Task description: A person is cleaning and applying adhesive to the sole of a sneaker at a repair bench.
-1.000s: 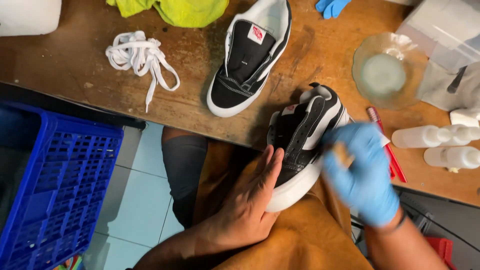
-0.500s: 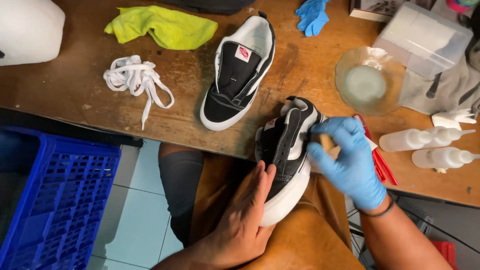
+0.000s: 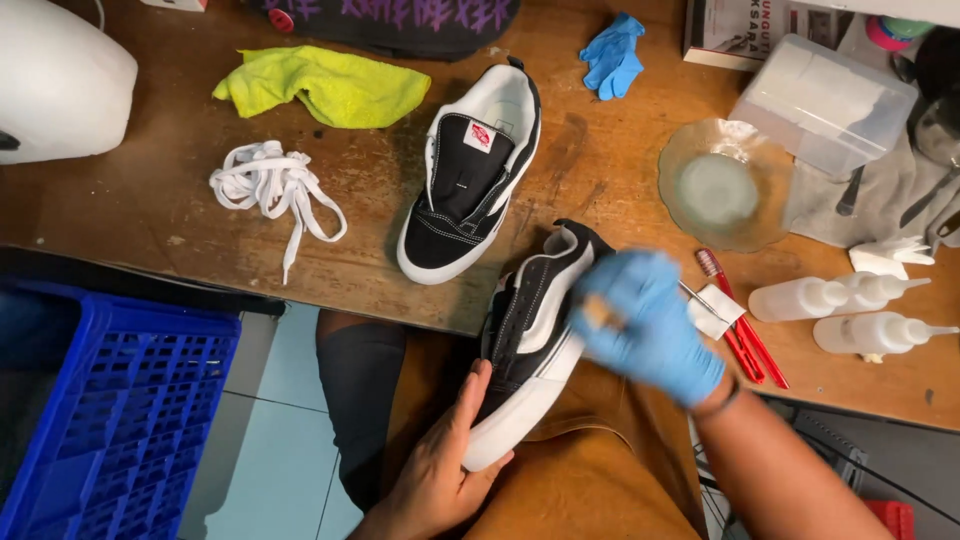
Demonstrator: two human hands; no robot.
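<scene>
Broadly, a wooden table (image 3: 200,215) is seen with a blue crate (image 3: 110,420) at the near left. Two black-and-white shoes are counted: one shoe (image 3: 470,180) lies on the table, the held shoe (image 3: 530,340) is propped at the near edge over the lap. It is cradled by the bare left hand (image 3: 440,470), fingers curled around its toe. The gloved right hand (image 3: 645,325) is closed on a small brush (image 3: 598,312) pressed to the shoe's side. The scrubbing is best done with short strokes while the shoe is braced firmly. Three squeeze bottles (image 3: 850,310), one glass bowl (image 3: 720,190), one lace bundle (image 3: 275,190) and one yellow cloth (image 3: 325,85) are counted.
</scene>
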